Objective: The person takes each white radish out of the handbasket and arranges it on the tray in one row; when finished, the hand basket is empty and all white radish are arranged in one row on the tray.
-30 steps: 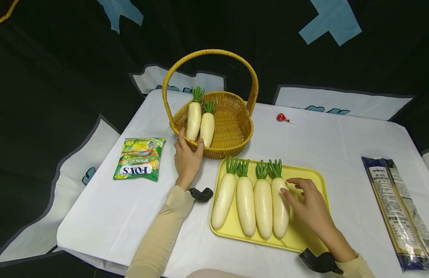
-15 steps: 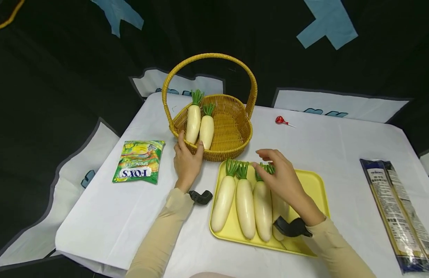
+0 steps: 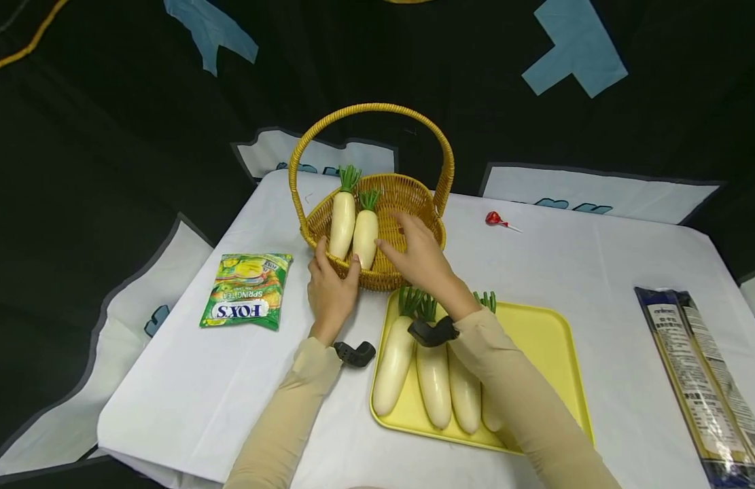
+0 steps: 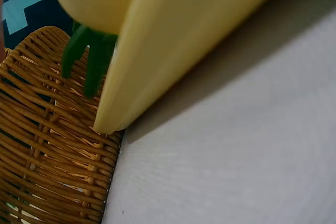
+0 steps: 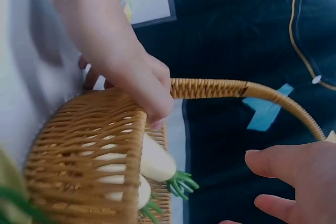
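Apparently the work is partway along: two white radishes [image 3: 342, 224] lean side by side in the left part of the wicker basket [image 3: 408, 190], leaves toward the far side, and none shows in its right part. Four more radishes [image 3: 394, 363] lie in a row on the yellow tray [image 3: 539, 353], just nearer on the white surface [image 3: 597, 272]; these look like the share left to handle, the rightmost mostly hidden under the right sleeve [image 3: 530, 407]. The person's right grip [image 3: 421, 257] is over the basket, beside the radishes there, thumb and fingers spread with nothing between them. The left grip [image 3: 332, 292] pinches the basket's near left rim, seemingly to steady it. A green packet [image 3: 245, 288] to the left, a red lollipop [image 3: 493, 218] at the far right and a long packet [image 3: 695, 380] on the right lie untouched.
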